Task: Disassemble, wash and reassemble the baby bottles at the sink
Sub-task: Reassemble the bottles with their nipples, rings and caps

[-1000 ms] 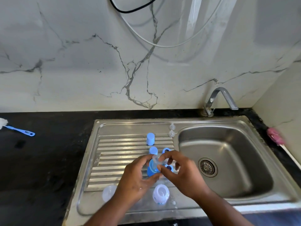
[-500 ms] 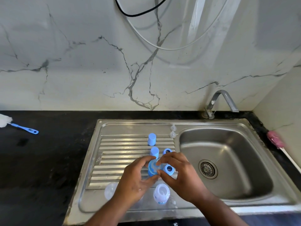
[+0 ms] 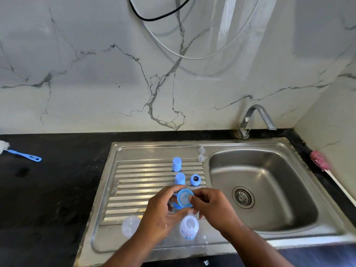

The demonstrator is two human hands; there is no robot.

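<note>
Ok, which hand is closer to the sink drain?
Right. The right hand is just left of the drain strainer; the left hand, gripping the blue collar ring, is farther left.

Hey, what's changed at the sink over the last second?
The left hand has tipped the blue collar ring up to face the camera. The right hand, earlier holding the clear teat above it, now pinches the ring's face, where the teat seems seated. Unmoved: two blue caps, loose ring, spare teats, both bottles, brush.
</note>
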